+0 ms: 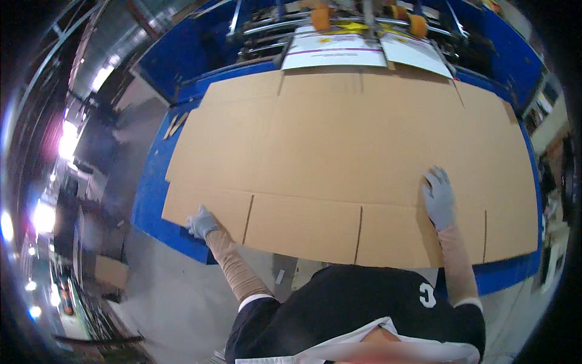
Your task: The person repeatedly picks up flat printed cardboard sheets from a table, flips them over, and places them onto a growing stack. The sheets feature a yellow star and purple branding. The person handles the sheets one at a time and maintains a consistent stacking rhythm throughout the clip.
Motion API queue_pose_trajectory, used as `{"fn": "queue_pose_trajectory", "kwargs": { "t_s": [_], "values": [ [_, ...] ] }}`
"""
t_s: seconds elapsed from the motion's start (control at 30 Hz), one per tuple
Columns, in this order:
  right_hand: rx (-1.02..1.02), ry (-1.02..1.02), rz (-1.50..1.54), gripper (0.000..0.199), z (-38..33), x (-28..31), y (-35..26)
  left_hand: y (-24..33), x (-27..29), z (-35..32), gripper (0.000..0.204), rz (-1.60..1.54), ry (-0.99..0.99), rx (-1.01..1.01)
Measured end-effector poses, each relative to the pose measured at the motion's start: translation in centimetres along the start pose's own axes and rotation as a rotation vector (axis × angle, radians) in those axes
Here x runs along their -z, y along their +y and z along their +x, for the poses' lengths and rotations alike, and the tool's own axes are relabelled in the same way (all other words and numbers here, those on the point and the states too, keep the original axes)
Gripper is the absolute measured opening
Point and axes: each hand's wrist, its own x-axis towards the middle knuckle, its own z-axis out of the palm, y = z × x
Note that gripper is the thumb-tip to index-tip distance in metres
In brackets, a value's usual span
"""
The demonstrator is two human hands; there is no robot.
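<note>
A large brown sheet of flat cardboard (339, 145), slotted and creased like an unfolded box blank, lies in front of me. My left hand (203, 222), in a grey glove, rests on its near left part with the fingers apart and grips nothing. On the right half, my right hand (441, 197), gloved alike, lies on the cardboard near the long crease, fingers stretched away from me. Two white printed boards (336, 50) (415, 53) meet the far edge of the cardboard, partly beneath the machine's rollers.
Under the cardboard is a blue machine table (151, 200). Orange rollers (321, 18) (418, 26) and metal bars (276, 29) span its far side between blue side walls (509, 51). Narrow brown strips (176, 125) lie at the table's left. Grey floor (160, 291) shows at left.
</note>
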Motion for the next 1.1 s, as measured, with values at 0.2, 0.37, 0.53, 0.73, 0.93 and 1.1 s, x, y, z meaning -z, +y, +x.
{"fn": "queue_pose_trajectory", "kwargs": {
  "t_s": [0.2,0.37,0.53,0.73,0.93,1.1],
  "values": [
    [-0.111,-0.007,-0.075,0.027,-2.4,-0.1,0.3,-1.0,0.3,1.2,0.065,-0.042,0.096,-0.373],
    [-0.146,-0.014,-0.094,0.028,-2.0,0.1,0.1,-3.4,0.9,4.2,0.028,-1.676,-0.263,-0.069],
    [-0.222,0.002,-0.098,0.029,-2.0,1.0,-1.7,-1.2,3.7,3.3,0.036,-1.455,-0.379,-0.197],
    [-0.527,0.008,0.562,0.043,0.9,1.8,-4.6,3.0,11.6,-7.3,0.035,-1.29,-0.367,-0.662],
    [-0.446,-0.218,1.271,0.065,9.4,6.3,-8.0,3.7,10.9,-23.3,0.038,-0.613,-0.416,-1.655],
    [-0.476,-0.274,1.313,0.055,14.9,5.8,-8.3,4.0,9.5,-26.5,0.041,-0.602,-0.487,-1.865]
  ]
}}
